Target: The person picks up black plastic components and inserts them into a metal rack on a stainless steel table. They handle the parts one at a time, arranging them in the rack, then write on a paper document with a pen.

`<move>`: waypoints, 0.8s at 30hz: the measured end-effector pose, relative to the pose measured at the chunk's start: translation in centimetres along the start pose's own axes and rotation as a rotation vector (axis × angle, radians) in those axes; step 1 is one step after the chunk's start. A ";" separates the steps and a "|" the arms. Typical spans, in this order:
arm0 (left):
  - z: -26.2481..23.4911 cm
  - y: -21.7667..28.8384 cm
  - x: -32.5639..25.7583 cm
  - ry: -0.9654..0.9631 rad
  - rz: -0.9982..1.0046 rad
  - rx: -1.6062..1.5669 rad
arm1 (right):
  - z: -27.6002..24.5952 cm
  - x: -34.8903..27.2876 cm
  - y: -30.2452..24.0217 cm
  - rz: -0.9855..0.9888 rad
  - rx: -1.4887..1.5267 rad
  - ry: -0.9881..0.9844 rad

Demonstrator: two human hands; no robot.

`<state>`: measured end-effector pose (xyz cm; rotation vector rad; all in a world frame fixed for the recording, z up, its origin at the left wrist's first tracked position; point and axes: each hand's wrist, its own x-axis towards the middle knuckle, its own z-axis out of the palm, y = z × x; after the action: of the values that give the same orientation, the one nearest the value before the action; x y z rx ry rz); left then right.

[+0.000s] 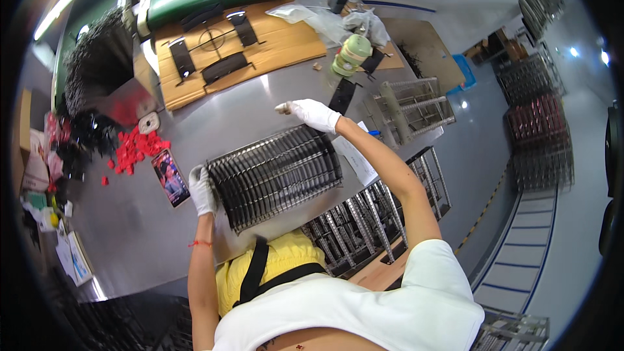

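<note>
Here, the white-gloved left hand (202, 191) touches the left end of a rectangular metal rack (338, 175) filled with thin black strips (276, 172), on the grey metal bench (143, 234); the white-gloved right hand (313, 115) is by the rack's far edge. I cannot tell either grip.

My gloved L hand (203, 192) is against the L end of a dk slatted rack (276, 179) on the metal table (143, 234); my gloved R hand (313, 115) is at its far R corner, fingers stretched out, pointing L, can't tell if touching. Phone (170, 177) lies just L of my L hand, w/ red bits (133, 149) beyond. Farther back: cardboard (286, 45) w/ blk parts (225, 68) on top, grn bottle (352, 55) nr its R edge. Another metal rack (354, 224) sits nr me, R side.
</note>
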<state>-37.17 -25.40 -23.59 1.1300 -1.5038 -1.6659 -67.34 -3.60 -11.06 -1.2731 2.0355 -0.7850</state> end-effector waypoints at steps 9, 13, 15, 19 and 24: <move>-0.6 1.4 0.4 0.059 -0.177 -0.025 | -2.3 -3.6 3.4 0.426 0.211 -0.003; -1.3 1.5 0.1 -0.177 -0.219 -0.152 | -1.8 -3.9 5.5 0.350 0.298 -0.111; -1.9 1.1 0.2 -0.224 -0.441 -0.417 | -1.6 -4.0 6.4 0.252 0.155 -0.095; -2.8 0.2 1.3 -0.167 -0.429 -0.312 | -0.7 -4.2 7.5 0.199 0.216 -0.051; -3.2 -0.2 1.9 -0.101 -0.394 -0.195 | 0.2 -3.6 9.0 0.134 0.203 -0.029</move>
<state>-35.14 -28.55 -24.07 1.3105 -1.1962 -2.1104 -70.92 2.91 -17.29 -1.0192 1.9397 -0.8795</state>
